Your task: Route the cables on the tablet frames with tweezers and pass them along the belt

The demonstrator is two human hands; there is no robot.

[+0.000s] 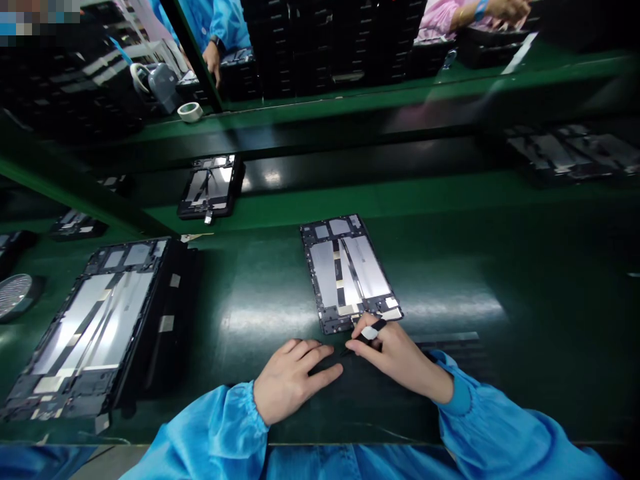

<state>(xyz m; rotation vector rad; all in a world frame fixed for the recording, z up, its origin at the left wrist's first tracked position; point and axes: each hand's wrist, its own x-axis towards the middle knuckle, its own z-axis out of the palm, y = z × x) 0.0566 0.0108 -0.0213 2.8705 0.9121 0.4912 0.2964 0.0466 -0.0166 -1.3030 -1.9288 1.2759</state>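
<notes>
A tablet housing point(327, 273) with silver panels, dark frame edges and ribbon cables lies flat on the green bench before me, its inside facing up. My left hand point(295, 377) rests on the bench just below it, fingers spread and holding nothing. At the housing's near right corner, my right hand point(395, 353) is closed in a pinch around a thin dark tool point(381, 325) held like a pen. The tool's tip points left toward the bench between my hands. A whitish piece point(369, 333) shows at the fingers; whether it belongs to the tool I cannot tell.
A tall stack of similar housings point(100, 320) stands at the left, beside a round metallic object point(17, 293). Another small stack point(210, 187) sits beyond. Further housings point(575, 153) lie far right. A tape roll point(190, 112) is on the ledge; co-workers' hands point(213, 61) show behind.
</notes>
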